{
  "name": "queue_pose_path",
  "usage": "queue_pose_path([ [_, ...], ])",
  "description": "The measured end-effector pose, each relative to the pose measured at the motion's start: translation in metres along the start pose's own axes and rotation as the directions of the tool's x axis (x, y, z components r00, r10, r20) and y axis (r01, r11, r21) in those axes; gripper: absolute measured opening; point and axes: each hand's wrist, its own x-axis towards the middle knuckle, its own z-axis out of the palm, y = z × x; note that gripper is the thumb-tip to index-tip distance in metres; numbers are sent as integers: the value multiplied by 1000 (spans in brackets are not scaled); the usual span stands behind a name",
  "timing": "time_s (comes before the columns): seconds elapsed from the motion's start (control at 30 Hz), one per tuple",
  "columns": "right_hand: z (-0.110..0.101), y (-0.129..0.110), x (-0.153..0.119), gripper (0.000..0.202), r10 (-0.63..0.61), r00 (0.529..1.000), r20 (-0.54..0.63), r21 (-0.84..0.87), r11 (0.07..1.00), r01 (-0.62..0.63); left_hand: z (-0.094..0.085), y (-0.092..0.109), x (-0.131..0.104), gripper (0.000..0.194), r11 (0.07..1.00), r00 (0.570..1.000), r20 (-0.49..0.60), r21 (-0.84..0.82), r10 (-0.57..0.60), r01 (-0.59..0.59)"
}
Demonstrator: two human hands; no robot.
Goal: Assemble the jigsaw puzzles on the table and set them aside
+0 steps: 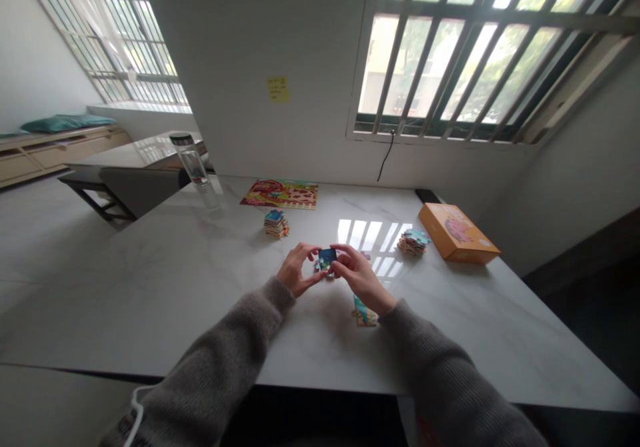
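Note:
Between both hands, near the middle of the white marbled table (200,313), is a dark blue jigsaw puzzle piece (327,258). My left hand (299,270) grips its left side between thumb and fingers. On the other side, my right hand (361,272) pinches the same piece. More puzzle pieces seem to lie just beneath and behind it, mostly hidden by the fingers. Close to my right wrist, a few teal and orange puzzle pieces (365,312) lie flat on the table, partly covered by the wrist.
A stack of puzzle pieces (276,224) stands left of centre, another stack (413,241) to the right. An orange box (457,232) lies beside a dark flat object (427,196). A farm picture sheet (280,194) lies by the wall; a glass bottle (191,160) stands far left.

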Motion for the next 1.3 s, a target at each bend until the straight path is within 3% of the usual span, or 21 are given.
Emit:
queue_pose_path([
  [0.1, -6, -1, 2, 38, -13, 1000, -4, -71, 997, 12, 1, -3, 0, 44, 1000, 1000, 1, 10, -8, 8],
  [0.2, -27, -2, 6, 31, -95, 992, -88, -271, 960, 68, 1, -6, 1, 46, 1000, 1000, -2, -4, -12, 12],
  [0.3, -59, 1, 9, 27, -204, 963, -177, -579, 812, 66, 0, -11, 1, 46, 1000, 1000, -18, -7, -25, 25],
  [0.4, -84, 9, 11, 24, -273, 952, -137, -781, 622, 66, 0, -15, 0, 46, 998, 998, -21, 3, -58, 58],
  [0.47, -89, 14, 11, 24, -269, 959, -88, -821, 565, 83, 2, -17, -1, 45, 996, 996, -4, 4, -84, 84],
  [0.63, -68, 16, 9, 34, -241, 967, 79, -814, 545, 202, 11, -16, 2, 44, 991, 992, 54, -66, -115, 118],
  [0.87, -37, 18, 2, 48, -112, 987, 117, -781, 603, 162, 13, -19, 6, 47, 933, 941, -93, -196, -325, 303],
  [1.1, -24, 32, 12, 76, -107, 983, 152, -702, 688, 183, 17, -15, 7, 47, 930, 938, -102, -202, -332, 307],
  [1.23, -24, 32, 17, 73, -107, 974, 200, -710, 669, 219, 16, -17, 8, 47, 929, 937, -95, -195, -337, 315],
  [1.3, -34, 29, 19, 64, -145, 977, 159, -720, 660, 215, 13, -16, 7, 46, 948, 951, -91, -146, -296, 281],
])
